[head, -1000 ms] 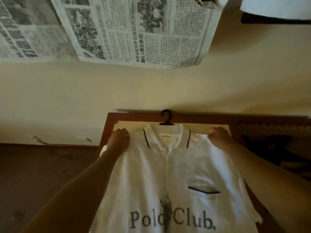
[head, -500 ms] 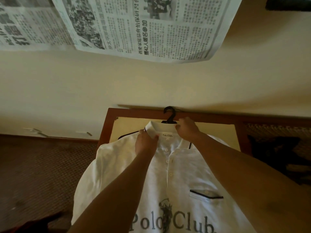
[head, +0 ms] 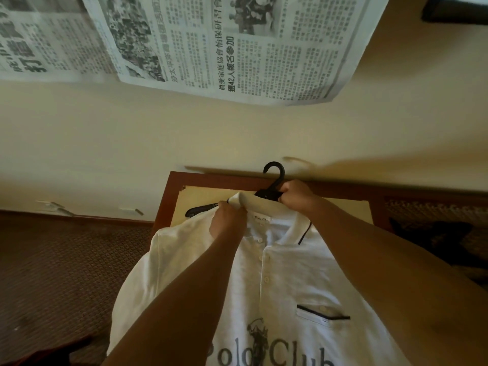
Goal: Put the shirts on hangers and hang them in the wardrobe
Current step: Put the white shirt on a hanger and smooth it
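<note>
Near the far wall, low in the centre: white polo shirt [head: 285, 281], front up, draped over a wood-framed surface [head: 169, 204], lower part running off the near edge of view. "Polo Club" print and horse logo near the bottom, dark-trimmed chest pocket to the right, button placket open at the neck. Black hanger [head: 272, 187] sits at the collar; hook points up toward the wall, one arm end pokes out left of the collar, the rest under fabric.

Right hand [head: 297, 195]: grip closed around the hanger's neck just below the hook. Left hand [head: 228, 224]: grip pinching the collar fabric on the left side, just beside the neck label. Both forearms reach in from the near edge, crossing over the shirt.

Left of the surface, brown patterned carpet [head: 60, 273] meets the cream wall [head: 132, 133]. Newspaper sheets [head: 211, 43] with Chinese print are fixed high on the wall. Dark items at far right, too dim to identify.
</note>
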The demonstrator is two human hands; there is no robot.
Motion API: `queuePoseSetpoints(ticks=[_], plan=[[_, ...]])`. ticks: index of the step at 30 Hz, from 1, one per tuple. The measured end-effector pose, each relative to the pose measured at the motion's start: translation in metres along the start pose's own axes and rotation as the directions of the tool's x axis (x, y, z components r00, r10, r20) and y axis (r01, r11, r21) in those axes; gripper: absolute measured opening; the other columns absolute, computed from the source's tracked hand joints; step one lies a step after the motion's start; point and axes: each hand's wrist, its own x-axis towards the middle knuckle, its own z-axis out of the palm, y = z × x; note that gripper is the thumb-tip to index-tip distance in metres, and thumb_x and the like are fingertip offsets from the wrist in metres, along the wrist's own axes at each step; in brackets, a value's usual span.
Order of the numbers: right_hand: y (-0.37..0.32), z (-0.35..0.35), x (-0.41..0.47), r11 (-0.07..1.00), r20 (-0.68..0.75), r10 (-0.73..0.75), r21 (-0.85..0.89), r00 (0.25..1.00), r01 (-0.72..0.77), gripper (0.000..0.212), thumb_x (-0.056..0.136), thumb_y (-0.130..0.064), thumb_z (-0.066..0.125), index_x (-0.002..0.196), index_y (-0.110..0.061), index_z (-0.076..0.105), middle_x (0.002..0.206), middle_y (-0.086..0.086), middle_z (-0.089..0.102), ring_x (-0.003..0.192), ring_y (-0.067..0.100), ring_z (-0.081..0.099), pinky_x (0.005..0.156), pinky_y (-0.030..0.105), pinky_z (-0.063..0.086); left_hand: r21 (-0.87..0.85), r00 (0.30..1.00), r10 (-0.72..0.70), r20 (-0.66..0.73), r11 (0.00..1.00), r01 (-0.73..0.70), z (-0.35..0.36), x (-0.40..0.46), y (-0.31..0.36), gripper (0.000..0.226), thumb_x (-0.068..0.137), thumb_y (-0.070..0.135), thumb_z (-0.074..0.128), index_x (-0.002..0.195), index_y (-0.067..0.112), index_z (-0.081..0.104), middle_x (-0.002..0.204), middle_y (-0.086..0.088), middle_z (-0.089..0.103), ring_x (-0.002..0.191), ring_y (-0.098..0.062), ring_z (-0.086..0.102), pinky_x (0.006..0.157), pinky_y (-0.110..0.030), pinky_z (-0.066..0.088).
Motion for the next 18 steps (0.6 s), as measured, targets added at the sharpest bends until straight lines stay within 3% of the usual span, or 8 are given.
queuePoseSetpoints(ticks=[3,7,11,15,18], plan=[[0.001,-0.010,-0.012,0.994,-0.074,-0.063,0.087,0.995,0.069,0.029,0.090,0.000,0.055,0.116,-0.009,0.065,0.113,0.010,0.065,0.105,0.025,0.059,0.085,0.031,0.046,-0.042,0.998,0.049,-0.032,0.998,-0.050,-0.006,-0.004,-0.003,0.028,0.093,0.024,0.047,0.117,0.009,0.052,0.111,-0.007,0.063,0.091,-0.021,0.055,0.074,-0.032,0.041],[0.004,-0.028,-0.029,0.975,-0.241,-0.199,0.047,0.950,0.216,0.023,0.094,-0.003,0.055,0.115,-0.007,0.063,0.104,0.009,0.064,0.093,0.021,0.059,0.077,0.028,0.041,-0.205,0.987,0.108,-0.116,0.970,-0.130,-0.018,-0.015,-0.009,0.028,0.096,0.011,0.042,0.122,0.008,0.052,0.110,-0.009,0.064,0.089,-0.017,0.055,0.075,-0.025,0.041],[0.016,-0.060,-0.051,0.958,-0.439,-0.276,-0.053,0.855,0.282,0.027,0.095,-0.003,0.054,0.121,-0.002,0.060,0.115,0.018,0.065,0.104,0.031,0.060,0.079,0.023,0.036,-0.268,0.975,0.144,-0.168,0.945,-0.185,-0.033,-0.018,-0.012,0.021,0.099,0.018,0.045,0.115,0.009,0.056,0.108,-0.010,0.065,0.092,-0.021,0.060,0.076,-0.027,0.045],[0.037,-0.089,-0.072,0.951,-0.475,-0.300,-0.077,0.827,0.301,0.029,0.094,-0.003,0.056,0.122,0.001,0.060,0.111,0.021,0.065,0.100,0.032,0.060,0.079,0.023,0.036,-0.219,0.977,0.145,-0.154,0.960,-0.176,-0.040,-0.016,-0.009,0.025,0.099,0.019,0.047,0.116,0.007,0.060,0.113,-0.010,0.065,0.103,-0.023,0.060,0.078,-0.023,0.040],[0.049,-0.098,-0.082,0.954,-0.445,-0.292,-0.081,0.847,0.287,0.029,0.093,-0.002,0.056,0.122,0.001,0.060,0.109,0.019,0.065,0.091,0.024,0.057,0.079,0.023,0.035,-0.180,0.982,0.132,-0.135,0.971,-0.155,-0.042,-0.012,-0.007,0.024,0.099,0.018,0.047,0.114,0.006,0.061,0.111,-0.011,0.066,0.093,-0.020,0.058,0.075,-0.023,0.038]])
